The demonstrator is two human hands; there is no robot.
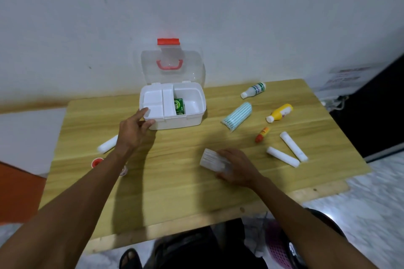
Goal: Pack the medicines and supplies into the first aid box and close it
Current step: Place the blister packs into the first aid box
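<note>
While the left hand [134, 130] steadies the near-left corner of the first aid box [175, 121], thumb over the rim and fingers against the front wall, likely to stop it sliding, the right hand [237, 167] closes around a small translucent ribbed case [213, 159] on the table [175, 181], thumb under and fingers on top, so clamped on it, probably about to lift. Box sits ahead of the left hand, clear lid [172, 67] stands open against the wall, red latch up. Inside: white tray insert [156, 102] on the hand's side, green carton [179, 106] in the well beyond it. Behind the left wrist lie a white roll [107, 144] and a red-rimmed tape spool [96, 162], partly hidden by the arm. Far side of the right hand: two white rolls [288, 152] crossing close together, small red-orange tube [262, 135], striped mask pack [237, 116], yellow bottle [279, 112], white bottle with green label [253, 90]. All still out on the table, well apart from the box, so packing looks barely started. Case should fit the open right well; lid stays up until the rest goes in.
</note>
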